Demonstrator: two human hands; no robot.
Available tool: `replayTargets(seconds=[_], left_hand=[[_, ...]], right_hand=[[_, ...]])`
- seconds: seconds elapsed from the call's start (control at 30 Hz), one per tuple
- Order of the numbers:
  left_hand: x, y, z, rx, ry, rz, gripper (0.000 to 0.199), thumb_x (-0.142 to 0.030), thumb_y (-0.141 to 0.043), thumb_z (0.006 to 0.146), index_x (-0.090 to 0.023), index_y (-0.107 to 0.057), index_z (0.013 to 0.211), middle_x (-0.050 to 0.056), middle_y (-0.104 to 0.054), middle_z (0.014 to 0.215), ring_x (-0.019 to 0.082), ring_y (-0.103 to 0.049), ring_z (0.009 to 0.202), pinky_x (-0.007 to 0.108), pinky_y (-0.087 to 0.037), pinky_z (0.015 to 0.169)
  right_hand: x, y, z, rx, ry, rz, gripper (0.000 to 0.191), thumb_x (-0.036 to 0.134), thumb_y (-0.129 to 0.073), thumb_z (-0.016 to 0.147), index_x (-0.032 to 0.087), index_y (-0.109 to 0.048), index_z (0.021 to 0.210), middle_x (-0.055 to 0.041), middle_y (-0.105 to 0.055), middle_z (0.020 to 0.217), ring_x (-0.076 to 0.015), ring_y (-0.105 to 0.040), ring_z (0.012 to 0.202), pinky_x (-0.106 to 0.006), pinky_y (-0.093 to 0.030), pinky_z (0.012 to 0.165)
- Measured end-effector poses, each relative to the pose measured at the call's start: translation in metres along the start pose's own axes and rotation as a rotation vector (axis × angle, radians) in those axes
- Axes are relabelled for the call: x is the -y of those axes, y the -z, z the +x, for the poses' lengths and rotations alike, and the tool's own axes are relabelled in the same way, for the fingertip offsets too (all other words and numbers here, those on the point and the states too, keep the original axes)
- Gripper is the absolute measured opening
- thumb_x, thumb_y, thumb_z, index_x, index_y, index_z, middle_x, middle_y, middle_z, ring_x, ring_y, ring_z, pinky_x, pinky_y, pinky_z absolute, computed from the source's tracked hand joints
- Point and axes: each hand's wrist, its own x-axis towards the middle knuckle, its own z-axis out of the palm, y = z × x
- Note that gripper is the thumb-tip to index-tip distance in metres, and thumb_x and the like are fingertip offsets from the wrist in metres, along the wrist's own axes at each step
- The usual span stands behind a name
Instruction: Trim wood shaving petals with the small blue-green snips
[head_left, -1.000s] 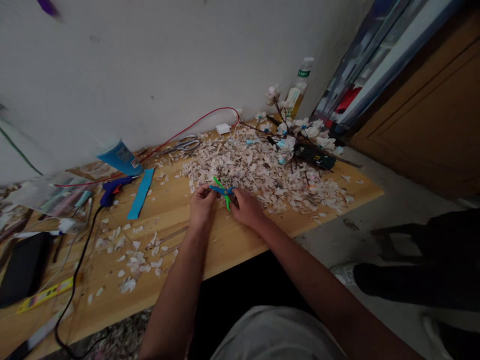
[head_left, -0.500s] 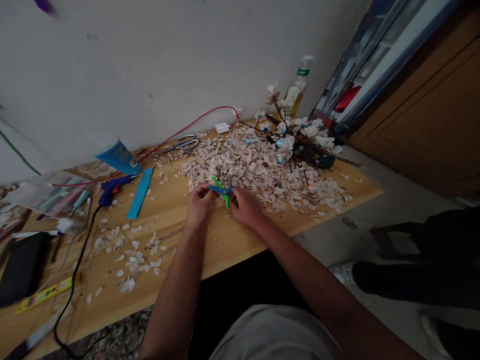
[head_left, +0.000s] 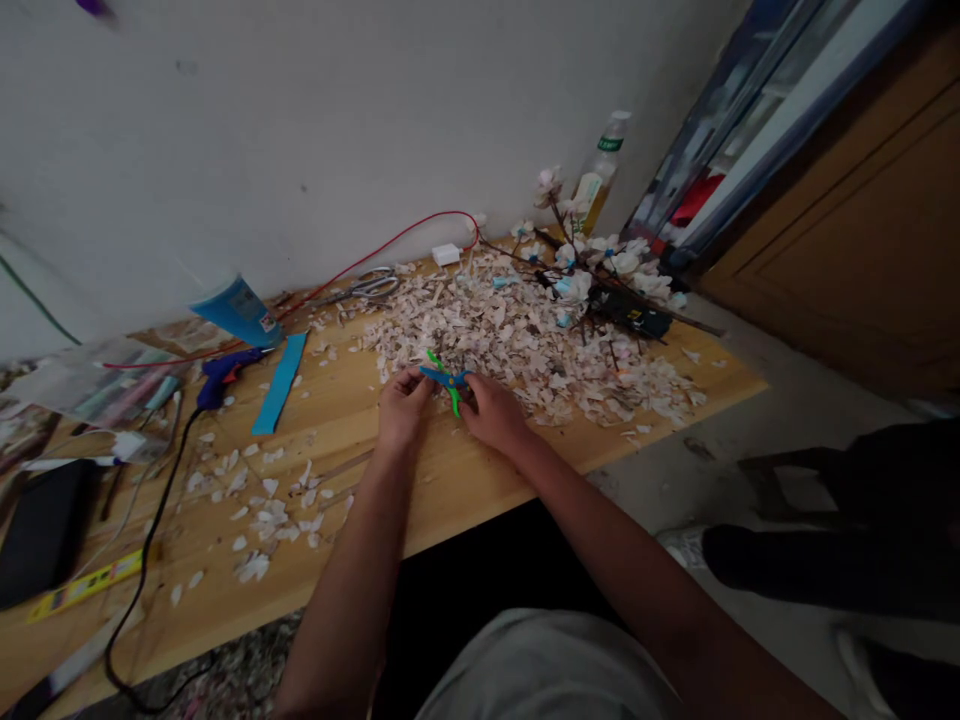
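Observation:
Small blue and green scissors (head_left: 450,380) are gripped by the handles in my right hand (head_left: 493,410), blades spread and pointing left. Close to the blade tips, my left hand (head_left: 403,405) is closed in a pinch; whatever is between its fingertips is too small to make out. Just beyond both hands lies a broad heap of pale dried petals (head_left: 465,320). Branches with whitish petal flowers (head_left: 577,285) and blue bits rest on the heap's right side. More loose petals (head_left: 274,520) are scattered to the left of my left forearm.
A blue strip (head_left: 280,385), a blue glue gun (head_left: 225,375) with a black cord, and a blue cup (head_left: 238,310) stand or lie at left. Metal scissors (head_left: 371,285) and a bottle (head_left: 598,180) are near the wall. Another person's leg (head_left: 817,565) shows at right.
My left hand has shifted very slightly right, towards the scissors. The scissors stay spread in my right hand, and the view has moved a little.

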Motion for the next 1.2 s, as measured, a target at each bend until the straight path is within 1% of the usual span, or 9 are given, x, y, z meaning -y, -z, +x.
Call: replayTargets(seconds=[0.1, 0.2, 0.27, 0.4, 0.47, 0.7, 0.8, 1.1, 1.2], left_hand=[[-0.01, 0.005, 0.002, 0.036, -0.03, 0.129, 0.014, -0.031, -0.079, 0.073, -0.018, -0.074, 0.076, 0.0, -0.069, 0.07, 0.011, -0.06, 0.064, 0.023, -0.046, 0.064], [-0.013, 0.005, 0.001, 0.045, -0.026, 0.135, 0.013, -0.029, -0.08, 0.071, -0.019, -0.074, 0.076, 0.0, -0.069, 0.069, 0.011, -0.059, 0.063, 0.023, -0.046, 0.063], [-0.01, 0.001, 0.0, 0.028, 0.005, 0.045, 0.014, -0.028, -0.081, 0.071, -0.019, -0.073, 0.076, 0.0, -0.069, 0.069, 0.01, -0.059, 0.063, 0.022, -0.047, 0.064], [0.001, -0.01, -0.004, -0.015, 0.093, -0.242, 0.018, -0.03, -0.082, 0.07, -0.019, -0.069, 0.076, 0.0, -0.068, 0.074, 0.01, -0.061, 0.066, 0.023, -0.05, 0.069], [0.003, -0.011, -0.004, -0.021, 0.107, -0.276, 0.019, -0.03, -0.083, 0.069, -0.019, -0.069, 0.076, 0.0, -0.068, 0.075, 0.011, -0.061, 0.067, 0.024, -0.051, 0.07], [-0.007, 0.001, 0.001, 0.024, 0.003, 0.005, 0.016, -0.03, -0.083, 0.069, -0.018, -0.074, 0.075, 0.001, -0.069, 0.069, 0.011, -0.06, 0.064, 0.023, -0.049, 0.067], [-0.01, 0.003, 0.002, 0.028, -0.012, 0.051, 0.016, -0.03, -0.083, 0.07, -0.018, -0.074, 0.074, 0.001, -0.069, 0.068, 0.012, -0.06, 0.063, 0.024, -0.049, 0.066], [-0.006, 0.004, 0.003, 0.059, -0.034, 0.103, 0.018, -0.033, -0.083, 0.071, -0.018, -0.073, 0.075, 0.001, -0.069, 0.07, 0.012, -0.06, 0.065, 0.023, -0.048, 0.066], [-0.002, -0.002, 0.0, 0.037, 0.014, -0.056, 0.021, -0.034, -0.084, 0.07, -0.018, -0.071, 0.076, 0.0, -0.068, 0.071, 0.011, -0.06, 0.065, 0.023, -0.048, 0.066]], right_hand=[[0.001, 0.001, 0.0, 0.003, 0.007, -0.002, 0.019, 0.023, -0.056, 0.086, 0.02, -0.058, 0.104, -0.0092, -0.066, 0.101, -0.0236, -0.059, 0.093, -0.034, -0.044, 0.078], [0.001, 0.001, 0.0, 0.002, 0.012, -0.003, 0.018, 0.022, -0.055, 0.087, 0.019, -0.058, 0.104, -0.0089, -0.066, 0.1, -0.0234, -0.059, 0.092, -0.034, -0.044, 0.078], [0.001, 0.001, 0.0, -0.001, 0.006, -0.006, 0.018, 0.021, -0.054, 0.087, 0.02, -0.058, 0.105, -0.0091, -0.066, 0.101, -0.0234, -0.059, 0.093, -0.034, -0.044, 0.08], [0.0, 0.0, 0.0, -0.004, 0.006, -0.014, 0.02, 0.021, -0.054, 0.087, 0.019, -0.057, 0.106, -0.0102, -0.065, 0.105, -0.024, -0.058, 0.096, -0.035, -0.044, 0.083], [0.0, 0.0, 0.0, -0.007, 0.012, -0.017, 0.021, 0.021, -0.055, 0.086, 0.019, -0.057, 0.107, -0.0108, -0.065, 0.106, -0.0244, -0.058, 0.097, -0.035, -0.044, 0.083], [-0.001, 0.0, 0.0, -0.013, 0.008, -0.002, 0.021, 0.022, -0.055, 0.086, 0.02, -0.057, 0.107, -0.0093, -0.066, 0.102, -0.0238, -0.059, 0.095, -0.034, -0.044, 0.08], [-0.002, -0.001, 0.0, -0.01, 0.013, -0.001, 0.022, 0.023, -0.056, 0.086, 0.02, -0.057, 0.108, -0.0092, -0.066, 0.103, -0.0239, -0.058, 0.095, -0.034, -0.044, 0.08], [-0.002, -0.002, 0.0, -0.009, 0.023, -0.001, 0.02, 0.023, -0.056, 0.086, 0.02, -0.057, 0.105, -0.0087, -0.065, 0.101, -0.0233, -0.058, 0.093, -0.034, -0.043, 0.079], [-0.002, -0.002, 0.0, -0.017, 0.012, 0.004, 0.02, 0.021, -0.054, 0.086, 0.02, -0.057, 0.106, -0.0088, -0.065, 0.102, -0.0229, -0.058, 0.094, -0.033, -0.043, 0.08]])
